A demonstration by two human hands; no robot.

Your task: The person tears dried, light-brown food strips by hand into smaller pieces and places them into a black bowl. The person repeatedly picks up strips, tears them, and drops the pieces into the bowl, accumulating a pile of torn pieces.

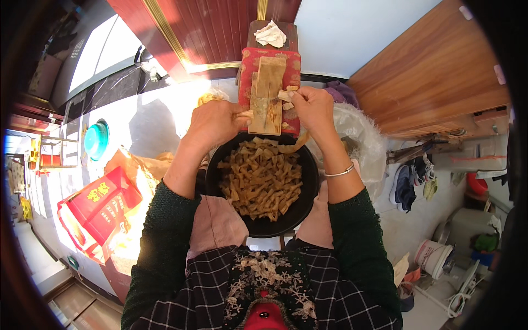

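Note:
A long wooden block [268,93] lies lengthwise on a small stand covered in red patterned cloth [293,63]. My left hand [215,122] is closed at the block's left side, with a pale stick-like piece [245,114] showing at its fingertips. At the other side, my right hand [313,110] pinches a pale wood-coloured piece [285,95]; whether these pieces join the block I cannot tell. Smaller pale bits [288,105] lie beside the block. Below, a black round basin [258,227] between my knees holds many brown, flat strips [261,179]. One longer brown strip [297,144] crosses the basin's far rim.
A crumpled white cloth [270,34] lies on the stand's far end. To the right sits a whitish plastic sack [360,132], with shoes [404,187] and a white bucket [433,258] farther out. A red bag [102,212] and a teal basin [97,140] are at left.

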